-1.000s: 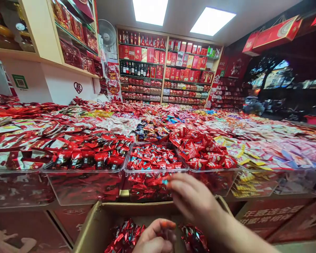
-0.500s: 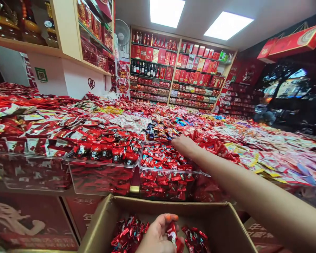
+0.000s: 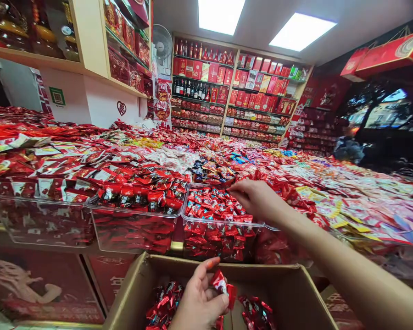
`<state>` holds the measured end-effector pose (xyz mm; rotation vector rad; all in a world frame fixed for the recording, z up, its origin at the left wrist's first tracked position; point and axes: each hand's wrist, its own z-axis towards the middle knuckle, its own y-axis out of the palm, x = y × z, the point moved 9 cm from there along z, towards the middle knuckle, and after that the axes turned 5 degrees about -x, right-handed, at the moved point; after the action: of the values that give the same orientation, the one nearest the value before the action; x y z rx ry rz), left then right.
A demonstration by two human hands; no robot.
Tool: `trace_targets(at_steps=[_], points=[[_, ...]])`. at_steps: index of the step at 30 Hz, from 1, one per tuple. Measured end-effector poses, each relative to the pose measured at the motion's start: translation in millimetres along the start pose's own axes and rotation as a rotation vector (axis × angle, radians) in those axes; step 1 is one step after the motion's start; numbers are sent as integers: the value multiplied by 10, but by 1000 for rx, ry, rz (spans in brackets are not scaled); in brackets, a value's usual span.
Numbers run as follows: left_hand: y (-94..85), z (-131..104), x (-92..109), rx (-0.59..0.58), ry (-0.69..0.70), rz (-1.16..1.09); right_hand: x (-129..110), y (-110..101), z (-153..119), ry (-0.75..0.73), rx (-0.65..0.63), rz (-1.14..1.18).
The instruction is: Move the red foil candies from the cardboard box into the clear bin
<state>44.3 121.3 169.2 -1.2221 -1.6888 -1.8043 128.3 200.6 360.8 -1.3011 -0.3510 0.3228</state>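
While the left hand pinches one red foil-wrapped candy between thumb and fingers over the cardboard box, the right hand reaches out over the clear bin of the same red candies, fingers curled and tips pressed together at the bin's far edge; cannot tell if a candy is pinched there. Held candy sits low centre, just above the box's open top, near its front wall.

Handling, as a judgement: candy looks light and small, hard core inside crinkly foil, slick surface, twisted ends soft. Best taken by the body or a twisted end with fingertips; not fragile, but easy to drop.

Containers: the box holds a loose pile of red foil candies, and more on the right of the hand, box well under full. The clear bin, at the tabletop's front edge, is heaped to its rim. Just left of it another clear bin holds red-and-black packets, also piled above the rim. Further left a third bin with red-and-white packets. Rest of the tabletop is covered edge to edge in mixed sweets, pink and yellow ones on the right. Shelves of red boxes and bottles stand at the back wall.
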Motion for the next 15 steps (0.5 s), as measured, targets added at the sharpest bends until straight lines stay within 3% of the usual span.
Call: trace_targets(at_steps=[2, 6, 10, 15], points=[[25, -12, 101, 4, 26, 44, -231, 55, -401, -112, 70, 289], [105, -25, 273, -19, 128, 141, -345, 558, -968, 11, 60, 728], [176, -33, 260, -42, 134, 181, -332, 1031, -1097, 123, -19, 1123], [149, -40, 197, -15, 88, 293, -248, 1249, -1094, 223, -61, 1431]])
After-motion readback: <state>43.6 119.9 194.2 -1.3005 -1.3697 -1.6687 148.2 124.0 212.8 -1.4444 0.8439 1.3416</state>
